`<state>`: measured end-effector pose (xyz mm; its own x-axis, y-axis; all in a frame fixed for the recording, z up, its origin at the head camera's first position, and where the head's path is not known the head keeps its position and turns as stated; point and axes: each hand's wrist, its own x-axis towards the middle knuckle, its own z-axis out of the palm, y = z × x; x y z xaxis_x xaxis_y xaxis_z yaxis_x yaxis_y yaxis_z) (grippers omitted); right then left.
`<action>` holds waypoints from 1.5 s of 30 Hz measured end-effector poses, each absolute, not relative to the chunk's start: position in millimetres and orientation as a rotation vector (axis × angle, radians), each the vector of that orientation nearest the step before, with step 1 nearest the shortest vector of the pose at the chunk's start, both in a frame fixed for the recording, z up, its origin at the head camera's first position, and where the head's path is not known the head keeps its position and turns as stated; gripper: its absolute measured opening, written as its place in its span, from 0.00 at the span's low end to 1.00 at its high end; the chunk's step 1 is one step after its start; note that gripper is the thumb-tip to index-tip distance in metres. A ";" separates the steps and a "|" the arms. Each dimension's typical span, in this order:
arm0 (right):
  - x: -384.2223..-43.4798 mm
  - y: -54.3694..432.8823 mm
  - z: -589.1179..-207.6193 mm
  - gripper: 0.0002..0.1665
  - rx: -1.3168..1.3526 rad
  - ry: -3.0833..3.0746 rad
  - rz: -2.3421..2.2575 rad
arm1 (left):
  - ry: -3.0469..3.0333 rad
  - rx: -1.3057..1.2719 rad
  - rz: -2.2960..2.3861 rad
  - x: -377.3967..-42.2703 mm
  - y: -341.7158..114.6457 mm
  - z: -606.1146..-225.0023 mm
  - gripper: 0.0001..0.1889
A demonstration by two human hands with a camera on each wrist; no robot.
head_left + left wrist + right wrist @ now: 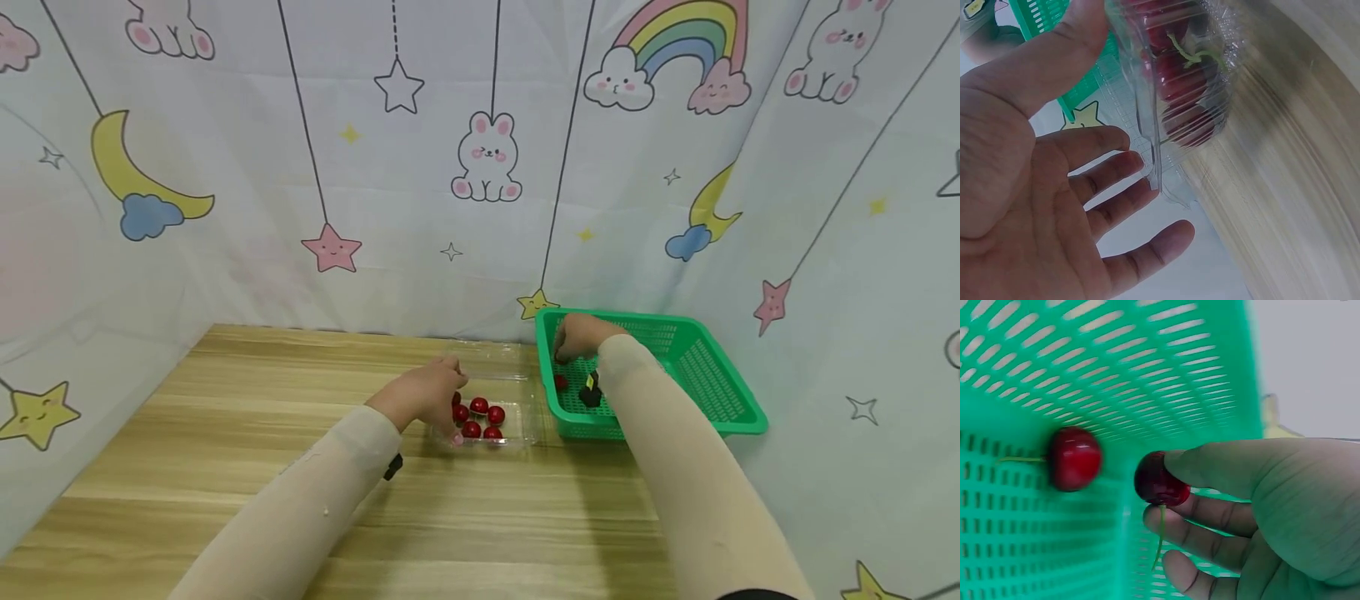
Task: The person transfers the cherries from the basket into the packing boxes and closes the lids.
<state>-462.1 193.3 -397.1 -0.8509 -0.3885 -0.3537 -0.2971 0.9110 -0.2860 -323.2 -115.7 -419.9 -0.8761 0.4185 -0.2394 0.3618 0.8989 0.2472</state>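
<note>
Inside the green basket, my right hand pinches a dark red cherry between thumb and fingers, its green stem hanging down. Another cherry with a stem lies in the basket, apart from that hand. To the left, a clear plastic box holds several red cherries. My left hand is at the box's left side. In the left wrist view its loosely extended fingers touch the box's rim, and the thumb lies near the upper edge. Some cherries are partly hidden by the left hand.
Behind the box, its clear lid lies folded back on the wooden table. A printed cloth hangs behind the table and along its sides. The basket's raised wall stands just right of the box.
</note>
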 end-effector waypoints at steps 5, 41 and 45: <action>-454.5 189.1 -371.3 0.10 -0.619 2.765 -0.378 | 2.772 0.571 0.296 -323.6 -115.8 -418.8 0.56; -368.7 72.4 -410.2 0.05 -1.034 2.606 -0.095 | 2.760 0.578 0.272 -327.2 -114.5 -418.2 0.57; -372.9 81.3 -397.2 0.06 -1.001 2.634 -0.114 | 2.759 0.574 0.267 -326.0 -114.7 -418.0 0.56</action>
<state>-372.9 81.3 -397.2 -0.7034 -0.6587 -0.2670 -0.6331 0.7514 -0.1858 -326.0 -114.7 -418.0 -0.8719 0.4144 -0.2609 0.3567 0.9025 0.2415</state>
